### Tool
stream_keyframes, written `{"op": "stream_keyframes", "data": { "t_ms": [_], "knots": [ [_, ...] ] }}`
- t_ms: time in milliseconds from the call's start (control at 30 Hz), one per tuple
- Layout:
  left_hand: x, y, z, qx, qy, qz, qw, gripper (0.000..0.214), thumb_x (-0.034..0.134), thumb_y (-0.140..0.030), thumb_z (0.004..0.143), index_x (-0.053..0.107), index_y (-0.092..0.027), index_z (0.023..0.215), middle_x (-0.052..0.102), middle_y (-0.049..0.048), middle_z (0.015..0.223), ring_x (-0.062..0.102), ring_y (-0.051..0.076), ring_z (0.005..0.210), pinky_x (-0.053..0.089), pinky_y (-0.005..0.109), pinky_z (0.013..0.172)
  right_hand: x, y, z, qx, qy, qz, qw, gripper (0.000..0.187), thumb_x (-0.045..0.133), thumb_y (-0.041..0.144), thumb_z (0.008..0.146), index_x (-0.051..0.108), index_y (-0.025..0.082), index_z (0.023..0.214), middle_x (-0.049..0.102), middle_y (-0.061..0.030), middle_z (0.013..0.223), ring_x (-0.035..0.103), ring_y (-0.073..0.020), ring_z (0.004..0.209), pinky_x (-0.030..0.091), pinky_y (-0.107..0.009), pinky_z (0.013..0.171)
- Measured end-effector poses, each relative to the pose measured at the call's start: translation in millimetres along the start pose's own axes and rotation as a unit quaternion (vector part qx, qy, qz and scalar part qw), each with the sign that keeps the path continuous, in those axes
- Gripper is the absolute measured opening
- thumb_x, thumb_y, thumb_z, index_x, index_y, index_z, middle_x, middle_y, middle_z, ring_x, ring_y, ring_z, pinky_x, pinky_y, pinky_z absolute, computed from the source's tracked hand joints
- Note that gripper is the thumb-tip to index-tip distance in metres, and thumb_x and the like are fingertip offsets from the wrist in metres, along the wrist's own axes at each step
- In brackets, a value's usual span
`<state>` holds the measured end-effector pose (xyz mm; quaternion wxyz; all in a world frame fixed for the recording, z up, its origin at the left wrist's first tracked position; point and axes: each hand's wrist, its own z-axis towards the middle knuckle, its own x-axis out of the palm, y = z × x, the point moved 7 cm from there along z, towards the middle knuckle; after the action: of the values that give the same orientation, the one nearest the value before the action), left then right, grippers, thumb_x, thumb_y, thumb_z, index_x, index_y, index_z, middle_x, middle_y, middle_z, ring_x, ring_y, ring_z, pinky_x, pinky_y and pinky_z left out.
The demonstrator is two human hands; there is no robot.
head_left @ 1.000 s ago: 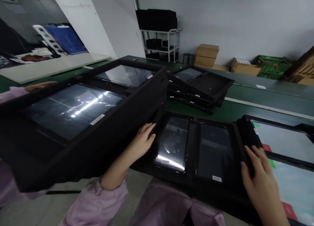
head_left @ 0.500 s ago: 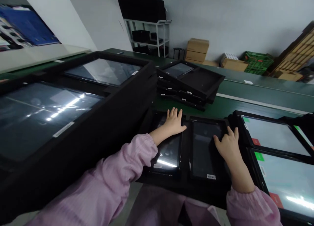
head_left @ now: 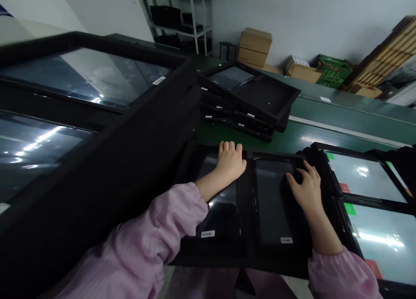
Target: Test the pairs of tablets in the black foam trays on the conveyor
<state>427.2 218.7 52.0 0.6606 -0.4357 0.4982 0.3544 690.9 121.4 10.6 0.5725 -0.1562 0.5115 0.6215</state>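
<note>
In front of me lies a black tray (head_left: pixel 248 264) with two dark display panels side by side. The left panel (head_left: pixel 224 212) and the right panel (head_left: pixel 273 203) each carry a small barcode label near the close edge. My left hand (head_left: pixel 230 162) reaches across the left panel, fingers curled down over the tray's far rim, their tips hidden. Over the right panel's right side is my right hand (head_left: pixel 307 188), its thumb apart from bent fingers that touch near the tray's right edge. I see no object between them.
A tall stack of black trays (head_left: pixel 146 160) with panels rises at the left. Behind, skewed trays (head_left: pixel 276 104) sit on the green bench (head_left: pixel 351 123). Lit screens (head_left: pixel 386 234) with green and red corners lie right. Cardboard boxes (head_left: pixel 255 47) and a green crate (head_left: pixel 333 71) stand by the wall.
My left hand's spread fingers have curled down over the far rim. My right hand's fingers have bent inward. The view has tilted down, and the left stack appears larger.
</note>
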Motion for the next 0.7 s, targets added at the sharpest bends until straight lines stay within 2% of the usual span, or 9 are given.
{"op": "stream_keyframes", "data": {
  "t_ms": [133, 300, 367, 433, 500, 567, 633, 700],
  "knots": [
    [0.1, 5, 0, 0.002, 0.012, -0.029, 1.0, 0.042, 0.06, -0.02, 0.09, 0.066, -0.007, 0.13, 0.068, 0.0207, 0.128, 0.059, 0.037, 0.13, 0.031, 0.056, 0.128, -2, 2, 1, 0.013, 0.004, 0.009, 1.0, 0.057, 0.055, 0.067, 0.087, 0.075, 0.016, 0.104, 0.059, -0.0218, 0.15, 0.042, -0.044, 0.148, 0.032, -0.069, 0.125],
    [-0.3, 16, 1, 0.009, 0.023, -0.155, 0.988, 0.059, 0.058, -0.029, 0.095, 0.052, -0.009, 0.15, 0.062, 0.0208, 0.146, 0.05, 0.036, 0.147, 0.019, 0.062, 0.133, -3, 7, 0, 0.022, 0.017, 0.021, 0.999, 0.066, 0.056, 0.072, 0.085, 0.078, 0.014, 0.106, 0.058, -0.0231, 0.152, 0.041, -0.0462, 0.15, 0.034, -0.069, 0.124],
    [-8.7, 27, -1, -0.012, 0.025, -0.2, 0.979, 0.06, 0.055, -0.031, 0.097, 0.049, -0.011, 0.153, 0.058, 0.02, 0.154, 0.046, 0.034, 0.152, 0.015, 0.062, 0.134, -10, 10, -5, 0.024, 0.016, 0.029, 0.999, 0.072, 0.056, 0.075, 0.084, 0.078, 0.011, 0.111, 0.059, -0.025, 0.151, 0.041, -0.0475, 0.15, 0.036, -0.069, 0.123],
    [-25.3, 43, -10, -0.047, 0.018, -0.226, 0.973, 0.063, 0.053, -0.033, 0.097, 0.048, -0.01, 0.155, 0.053, 0.0203, 0.159, 0.044, 0.034, 0.155, 0.021, 0.057, 0.134, -22, 15, -14, 0.02, 0.016, 0.039, 0.999, 0.075, 0.053, 0.076, 0.086, 0.078, 0.011, 0.115, 0.063, -0.0253, 0.147, 0.045, -0.0466, 0.149, 0.04, -0.069, 0.12],
    [-46.4, 64, -31, -0.084, 0.002, -0.242, 0.967, 0.065, 0.052, -0.039, 0.097, 0.048, -0.012, 0.156, 0.051, 0.0186, 0.162, 0.044, 0.033, 0.155, 0.03, 0.052, 0.132, -39, 22, -27, 0.007, 0.019, 0.053, 0.998, 0.072, 0.051, 0.075, 0.09, 0.078, 0.015, 0.117, 0.067, -0.0221, 0.143, 0.052, -0.0432, 0.145, 0.046, -0.066, 0.116],
    [-62.5, 85, -63, -0.128, -0.006, -0.252, 0.959, 0.065, 0.051, -0.047, 0.097, 0.05, -0.018, 0.155, 0.051, 0.015, 0.163, 0.046, 0.032, 0.154, 0.035, 0.051, 0.13, -58, 28, -42, -0.017, 0.02, 0.069, 0.997, 0.063, 0.051, 0.073, 0.095, 0.079, 0.021, 0.116, 0.07, -0.0155, 0.141, 0.061, -0.0384, 0.138, 0.053, -0.059, 0.109],
    [-66.5, 105, -103, -0.192, 0.004, -0.252, 0.948, 0.071, 0.049, -0.054, 0.095, 0.05, -0.019, 0.156, 0.049, 0.014, 0.166, 0.046, 0.034, 0.155, 0.036, 0.052, 0.13, -72, 34, -55, -0.043, 0.027, 0.078, 0.996, 0.055, 0.052, 0.071, 0.099, 0.08, 0.026, 0.113, 0.074, -0.0091, 0.135, 0.071, -0.0323, 0.123, 0.06, -0.048, 0.095],
    [-60.8, 119, -142, -0.264, 0.02, -0.245, 0.933, 0.081, 0.048, -0.058, 0.092, 0.045, -0.016, 0.161, 0.043, 0.0156, 0.17, 0.041, 0.036, 0.158, 0.033, 0.053, 0.131, -80, 36, -64, -0.06, 0.028, 0.072, 0.995, 0.052, 0.05, 0.069, 0.102, 0.08, 0.027, 0.109, 0.078, -0.0056, 0.128, 0.076, -0.0277, 0.109, 0.06, -0.039, 0.079]
  ]
}}
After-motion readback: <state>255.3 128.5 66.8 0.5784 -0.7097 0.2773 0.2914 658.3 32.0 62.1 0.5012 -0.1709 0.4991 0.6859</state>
